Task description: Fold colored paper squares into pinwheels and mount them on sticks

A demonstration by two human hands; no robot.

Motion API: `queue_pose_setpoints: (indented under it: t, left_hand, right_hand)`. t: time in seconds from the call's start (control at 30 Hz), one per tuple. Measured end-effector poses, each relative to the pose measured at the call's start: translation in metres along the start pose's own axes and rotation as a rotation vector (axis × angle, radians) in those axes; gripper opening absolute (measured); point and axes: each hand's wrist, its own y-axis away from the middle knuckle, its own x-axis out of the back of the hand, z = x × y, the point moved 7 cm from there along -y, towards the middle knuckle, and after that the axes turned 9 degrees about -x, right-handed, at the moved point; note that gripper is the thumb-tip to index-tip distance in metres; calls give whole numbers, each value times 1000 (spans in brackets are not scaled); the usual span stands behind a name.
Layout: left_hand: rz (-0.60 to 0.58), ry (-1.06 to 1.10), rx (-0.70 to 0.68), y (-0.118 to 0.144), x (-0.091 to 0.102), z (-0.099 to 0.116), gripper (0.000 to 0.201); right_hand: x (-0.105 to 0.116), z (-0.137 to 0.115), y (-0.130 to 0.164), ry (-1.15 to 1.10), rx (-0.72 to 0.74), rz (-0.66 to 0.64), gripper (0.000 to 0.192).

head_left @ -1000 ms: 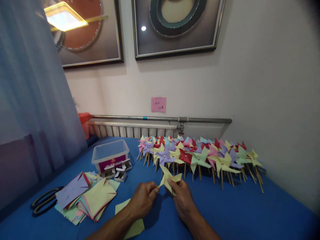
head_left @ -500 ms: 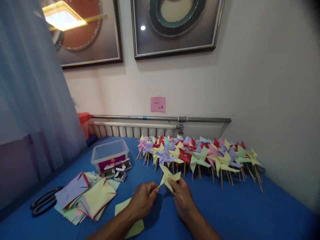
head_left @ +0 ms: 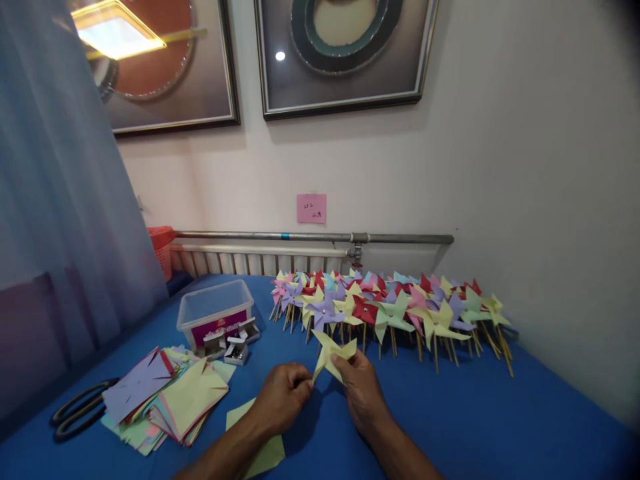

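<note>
While both hands pinch 1 yellow pinwheel (head_left: 334,352), left hand (head_left: 281,400) at its stick, right hand (head_left: 361,388) on a blade, fastening seems underway; next, steady fingers.

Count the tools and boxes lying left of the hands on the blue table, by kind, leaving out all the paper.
Scissors: 1
Clear plastic tub: 1
Small open metal boxes: 3, close together in front of the tub
Total: 5
</note>
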Motion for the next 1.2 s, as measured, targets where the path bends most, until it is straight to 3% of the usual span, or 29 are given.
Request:
queue_pose_setpoints:
  t: [0.37, 0.53, 0.63, 0.73, 0.93, 1.2]
  left_hand:
    - [-12, -35, 22, 0, -4, -7, 22]
    - [14, 184, 103, -3, -9, -20, 26]
    - [88, 326, 147, -8, -6, -28, 32]
    - [179, 388, 168, -12, 3, -34, 37]
    - [227, 432, 177, -15, 9, -37, 42]
    - [260, 464, 106, -14, 5, -33, 44]
  right_hand:
    - [-2, -1, 2, -1, -37, 0, 38]
    - [-10, -9, 8, 15, -85, -43, 45]
    - [-4, -10, 6, 17, -69, 26, 48]
    - [0, -7, 5, 142, -39, 91, 45]
    - [-31, 12, 24, 591, 33, -159, 23]
    - [-31, 15, 29, 700, 55, -107, 21]
